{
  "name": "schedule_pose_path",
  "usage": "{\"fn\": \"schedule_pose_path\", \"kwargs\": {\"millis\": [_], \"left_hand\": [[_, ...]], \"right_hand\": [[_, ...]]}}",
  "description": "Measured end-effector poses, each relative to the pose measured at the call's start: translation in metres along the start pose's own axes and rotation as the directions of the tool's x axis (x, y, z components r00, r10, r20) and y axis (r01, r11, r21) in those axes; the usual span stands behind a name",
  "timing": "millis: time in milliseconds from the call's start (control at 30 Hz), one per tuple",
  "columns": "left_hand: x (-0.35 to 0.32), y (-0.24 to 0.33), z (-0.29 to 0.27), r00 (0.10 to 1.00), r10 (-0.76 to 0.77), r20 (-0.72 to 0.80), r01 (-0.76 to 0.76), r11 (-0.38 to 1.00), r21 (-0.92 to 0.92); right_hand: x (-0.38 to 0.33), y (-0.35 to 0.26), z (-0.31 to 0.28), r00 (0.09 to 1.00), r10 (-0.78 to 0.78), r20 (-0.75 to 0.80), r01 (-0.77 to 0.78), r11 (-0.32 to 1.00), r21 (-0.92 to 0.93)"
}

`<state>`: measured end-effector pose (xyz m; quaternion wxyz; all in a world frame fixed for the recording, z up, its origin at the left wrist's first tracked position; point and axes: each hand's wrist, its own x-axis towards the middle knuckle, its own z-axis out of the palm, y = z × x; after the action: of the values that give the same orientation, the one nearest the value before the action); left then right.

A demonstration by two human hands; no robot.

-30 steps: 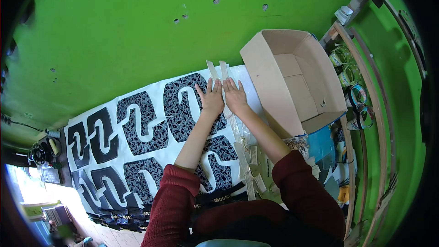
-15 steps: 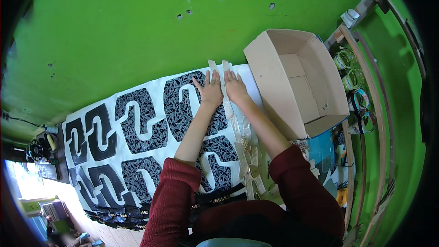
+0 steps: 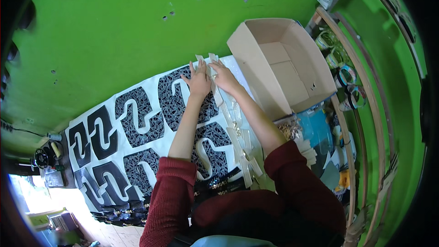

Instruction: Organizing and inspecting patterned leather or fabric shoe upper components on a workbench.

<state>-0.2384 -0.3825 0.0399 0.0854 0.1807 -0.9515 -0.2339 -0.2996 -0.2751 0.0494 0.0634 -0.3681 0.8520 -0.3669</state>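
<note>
The left hand lies flat with fingers extended and thumb spread, closed on nothing; its fingertips reach the near part of the left pale strip, whose lower length is hidden under the hand. The right hand is half curled, fingers bent over the right pale strip; whether it pinches the strip cannot be told.

Governing relation: the right strip lies in the gap between the hands, its long axis running away from the person, the far end leaning slightly left. One end projects beyond the right fingertips; the other extends back toward the body. The right hand is the nearer, approaching from the strip's right side. A patterned black piece lies left of the left hand, on a white sheet. An open cardboard box stands to the right.
</note>
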Motion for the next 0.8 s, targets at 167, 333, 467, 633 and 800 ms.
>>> {"fn": "schedule_pose_path", "kwargs": {"millis": [167, 333, 467, 633, 800], "left_hand": [[-0.087, 0.038, -0.013, 0.999, 0.053, 0.012, -0.053, 0.999, 0.0], [-0.168, 0.073, -0.021, 0.994, 0.087, 0.07, -0.089, 0.996, 0.024], [-0.219, 0.103, -0.015, 0.977, 0.189, 0.099, -0.195, 0.979, 0.058], [-0.266, 0.148, 0.014, 0.921, 0.326, 0.212, -0.339, 0.94, 0.027], [-0.304, 0.184, 0.058, 0.844, 0.452, 0.288, -0.493, 0.866, 0.085]], "right_hand": [[-0.097, -0.027, -0.001, 0.994, 0.013, -0.104, 0.0, 0.992, 0.125], [-0.188, -0.042, -0.009, 0.989, 0.002, -0.146, 0.026, 0.983, 0.184], [-0.251, -0.039, -0.034, 0.989, -0.003, -0.146, 0.021, 0.992, 0.124], [-0.328, -0.022, -0.091, 0.971, 0.115, -0.208, -0.122, 0.992, -0.02], [-0.409, 0.04, -0.115, 0.899, 0.266, -0.349, -0.341, 0.924, -0.173]]}}
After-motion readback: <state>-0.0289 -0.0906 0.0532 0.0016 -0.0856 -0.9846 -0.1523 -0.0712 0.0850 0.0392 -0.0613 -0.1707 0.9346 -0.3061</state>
